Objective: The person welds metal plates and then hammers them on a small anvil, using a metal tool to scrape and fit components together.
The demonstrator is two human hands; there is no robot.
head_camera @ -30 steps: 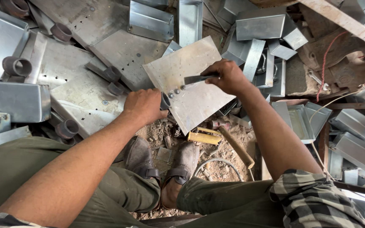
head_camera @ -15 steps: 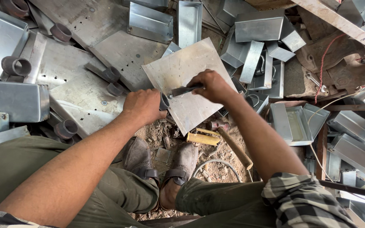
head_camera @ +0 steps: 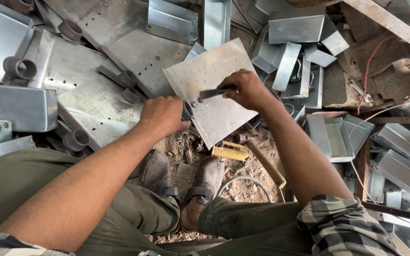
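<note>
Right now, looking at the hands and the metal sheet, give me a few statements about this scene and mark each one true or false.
1. The right hand grips a dark tool over the metal sheet. True.
2. The left hand rests flat on the knee. False: it is at the sheet's left edge, closed on a dark round part that is mostly hidden.
3. A yellow-handled tool lies on the dirt below the sheet. True.
4. The sheet is painted red. False: it is bare grey metal.
5. Metal boxes lie scattered around the sheet. True.
6. The person is barefoot. False: grey shoes cover both feet.
</note>
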